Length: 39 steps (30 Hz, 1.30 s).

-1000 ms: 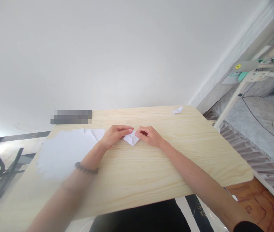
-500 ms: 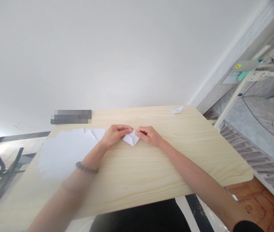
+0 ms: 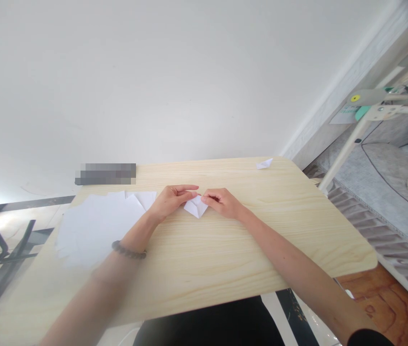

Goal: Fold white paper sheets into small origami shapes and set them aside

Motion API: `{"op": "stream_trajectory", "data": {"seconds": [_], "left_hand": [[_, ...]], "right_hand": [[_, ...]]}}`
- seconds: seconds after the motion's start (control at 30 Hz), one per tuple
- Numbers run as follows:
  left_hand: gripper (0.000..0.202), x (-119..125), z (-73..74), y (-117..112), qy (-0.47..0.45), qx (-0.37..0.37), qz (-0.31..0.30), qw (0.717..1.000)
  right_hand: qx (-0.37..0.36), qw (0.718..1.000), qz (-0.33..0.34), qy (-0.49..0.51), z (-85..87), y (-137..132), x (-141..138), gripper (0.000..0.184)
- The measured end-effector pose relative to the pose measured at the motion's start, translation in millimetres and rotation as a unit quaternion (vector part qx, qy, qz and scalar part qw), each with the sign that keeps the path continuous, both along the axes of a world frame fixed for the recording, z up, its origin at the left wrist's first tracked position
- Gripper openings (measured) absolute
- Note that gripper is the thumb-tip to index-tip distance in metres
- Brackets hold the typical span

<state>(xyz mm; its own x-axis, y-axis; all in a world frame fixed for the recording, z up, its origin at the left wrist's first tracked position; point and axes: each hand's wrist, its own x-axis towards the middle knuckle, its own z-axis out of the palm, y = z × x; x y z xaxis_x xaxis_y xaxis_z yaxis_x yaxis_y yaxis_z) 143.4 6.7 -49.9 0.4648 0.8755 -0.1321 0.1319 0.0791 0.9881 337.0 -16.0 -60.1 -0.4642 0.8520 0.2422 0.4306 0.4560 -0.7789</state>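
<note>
A small folded piece of white paper (image 3: pixel 196 207) lies on the light wooden table (image 3: pixel 204 259), its point toward me. My left hand (image 3: pixel 171 199) pinches its upper left edge, with the index finger stretched out over it. My right hand (image 3: pixel 222 201) is curled and pinches the upper right edge. A dark bead bracelet sits on my left wrist.
A loose stack of white paper sheets (image 3: pixel 96 226) lies at the left of the table. A small folded paper boat (image 3: pixel 264 164) rests near the far right corner. A white stand with a grey head (image 3: pixel 366 113) rises to the right beside a grey sofa.
My left index finger has straightened out a little over the paper. Both hands and the folded paper stay in the same place.
</note>
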Motion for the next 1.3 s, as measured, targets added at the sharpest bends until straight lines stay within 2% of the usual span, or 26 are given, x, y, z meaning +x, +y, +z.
{"op": "stream_trajectory", "data": {"seconds": [0.17,0.43,0.67,0.9,1.03,1.13,1.3], "left_hand": [[0.028,-1,-2.0,2,-0.027,-0.003,0.002,1.0],[0.036,-1,-9.1,3,-0.034,-0.009,0.055,0.998],[0.038,-1,-5.9,3,0.016,0.015,0.033,0.999],[0.033,2,-8.5,3,-0.009,0.023,0.049,0.999],[0.037,3,-7.1,0,0.03,0.066,0.049,0.996],[0.038,3,-4.5,-1,0.063,0.128,0.055,0.988],[0.034,1,-3.5,1,0.168,0.246,0.032,0.954]], "right_hand": [[-0.001,1.0,0.001,-0.018,-0.5,0,-1,0.026],[-0.007,0.999,-0.016,-0.035,-1.2,-1,-3,0.028],[-0.003,1.0,-0.026,-0.009,0.0,-2,-3,0.028],[-0.01,0.999,-0.033,-0.015,-2.1,0,-3,0.028],[-0.011,0.998,-0.059,-0.022,-3.2,1,-5,0.03],[0.031,0.993,-0.097,-0.052,-6.4,4,-5,0.03],[0.097,0.972,-0.176,-0.12,-12.9,8,-4,0.025]]}}
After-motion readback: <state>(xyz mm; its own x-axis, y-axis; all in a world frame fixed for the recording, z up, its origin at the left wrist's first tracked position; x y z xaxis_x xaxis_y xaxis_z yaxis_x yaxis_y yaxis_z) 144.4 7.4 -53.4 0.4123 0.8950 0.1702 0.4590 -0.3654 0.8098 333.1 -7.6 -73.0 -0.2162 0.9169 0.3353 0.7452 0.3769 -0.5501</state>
